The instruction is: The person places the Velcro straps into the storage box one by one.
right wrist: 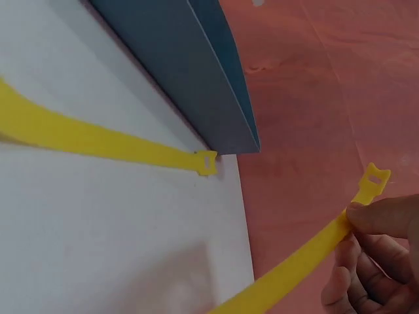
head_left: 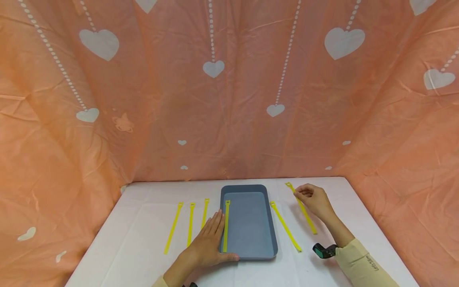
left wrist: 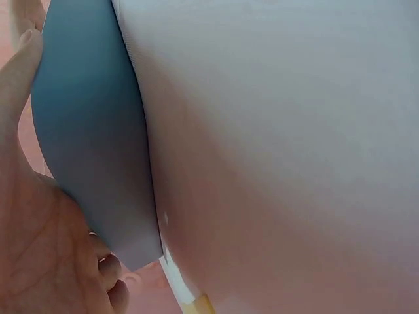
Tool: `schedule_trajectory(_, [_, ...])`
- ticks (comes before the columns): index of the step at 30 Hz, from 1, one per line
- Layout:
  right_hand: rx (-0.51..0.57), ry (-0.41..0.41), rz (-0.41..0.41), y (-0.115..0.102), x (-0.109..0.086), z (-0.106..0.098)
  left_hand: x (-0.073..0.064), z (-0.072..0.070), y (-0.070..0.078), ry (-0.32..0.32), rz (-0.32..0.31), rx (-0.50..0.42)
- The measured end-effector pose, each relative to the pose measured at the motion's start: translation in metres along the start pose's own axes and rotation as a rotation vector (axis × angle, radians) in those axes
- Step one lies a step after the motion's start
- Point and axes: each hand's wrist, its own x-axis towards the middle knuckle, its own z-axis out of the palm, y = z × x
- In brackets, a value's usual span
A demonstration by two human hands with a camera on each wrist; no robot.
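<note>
My right hand (head_left: 315, 201) pinches a yellow cable strap (head_left: 306, 215) between thumb and fingers, just below its slotted head. The strap slants down toward the near side, its head free beyond the fingertips in the right wrist view. My left hand (head_left: 208, 245) rests against the near left corner of a blue-grey tray (head_left: 251, 235), fingers straight along its left side and thumb at the near rim. Inside the tray, along its left wall, lies one yellow strap (head_left: 226, 229). Another yellow strap (head_left: 286, 227) lies on the table between the tray and my right hand.
Left of the tray lie three more yellow straps, the outermost strap (head_left: 173, 229) farthest from it; my left hand partly covers the nearest one. A white cloth covers the table (head_left: 136, 223). An orange curtain (head_left: 229, 131) with pale hearts hangs behind and at both sides.
</note>
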Motion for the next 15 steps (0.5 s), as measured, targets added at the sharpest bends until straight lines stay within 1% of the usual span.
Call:
schedule_trajectory(4, [0.025, 0.004, -0.022, -0.006, 0.0, 0.0, 0.0, 0.0, 0.0, 0.005, 0.002, 0.001])
schedule_trajectory(11, [0.072, 0.006, -0.04, -0.017, -0.002, 0.003, 0.0, 0.003, -0.003, 0.019, 0.023, -0.028])
schedule_trajectory(15, [0.097, 0.002, -0.053, -0.023, -0.003, 0.005, 0.0, 0.003, -0.003, 0.015, 0.022, -0.025])
